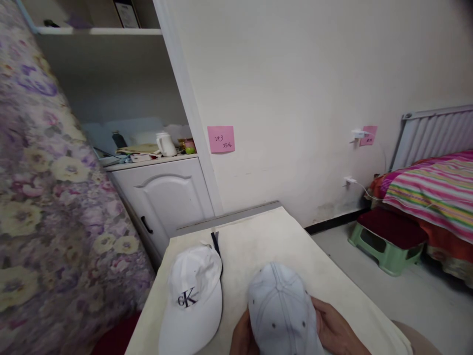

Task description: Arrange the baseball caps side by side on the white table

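A pale blue-grey cap (283, 308) rests on a table covered with cream cloth (258, 236), at the bottom centre. My left hand (242, 337) grips its left side and my right hand (334, 330) grips its right side, both partly hidden by the cap and cut off by the frame edge. To the left of it, apart from my hands, lies a white cap with a dark "CK" logo (194, 298) and a dark strap at its back.
A floral fabric surface (48, 197) fills the left. Behind the table stands a white cabinet (166, 197) with a white jug (165, 144) and clutter on top. A pink note (220, 139) hangs on the wall. A green stool (388, 246) and a striped bed (436, 190) stand at the right.
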The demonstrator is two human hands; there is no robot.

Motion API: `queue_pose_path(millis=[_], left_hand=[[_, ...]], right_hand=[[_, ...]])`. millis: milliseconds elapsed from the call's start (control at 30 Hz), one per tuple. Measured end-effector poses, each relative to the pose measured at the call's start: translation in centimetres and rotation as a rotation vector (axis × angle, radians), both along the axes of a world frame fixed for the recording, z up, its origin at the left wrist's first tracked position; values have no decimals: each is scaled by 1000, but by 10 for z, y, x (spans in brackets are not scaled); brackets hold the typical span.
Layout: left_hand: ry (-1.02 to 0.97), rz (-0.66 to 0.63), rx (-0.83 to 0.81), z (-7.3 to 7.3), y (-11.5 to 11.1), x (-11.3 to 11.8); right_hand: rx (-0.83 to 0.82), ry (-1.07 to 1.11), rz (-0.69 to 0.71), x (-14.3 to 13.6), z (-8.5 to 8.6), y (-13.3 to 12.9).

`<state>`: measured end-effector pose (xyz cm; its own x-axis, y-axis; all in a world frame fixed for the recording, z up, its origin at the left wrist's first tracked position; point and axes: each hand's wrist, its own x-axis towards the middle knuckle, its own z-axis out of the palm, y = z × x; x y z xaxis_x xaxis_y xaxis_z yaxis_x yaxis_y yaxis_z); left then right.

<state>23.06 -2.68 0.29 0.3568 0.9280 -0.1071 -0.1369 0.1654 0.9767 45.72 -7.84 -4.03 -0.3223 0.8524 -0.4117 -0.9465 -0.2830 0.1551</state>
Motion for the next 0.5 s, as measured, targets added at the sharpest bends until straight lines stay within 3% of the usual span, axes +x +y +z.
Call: queue_pose_path(millis=[100, 167, 500], left_hand=[[121, -39, 277, 6, -8, -9], [178, -59, 376, 6, -11, -11], [257, 6, 369, -23, -21, -15]], right_hand=[[65, -94, -33, 2, 0, 3], [116, -182, -49, 2, 0, 3], [357, -534, -123, 0, 8, -12]])
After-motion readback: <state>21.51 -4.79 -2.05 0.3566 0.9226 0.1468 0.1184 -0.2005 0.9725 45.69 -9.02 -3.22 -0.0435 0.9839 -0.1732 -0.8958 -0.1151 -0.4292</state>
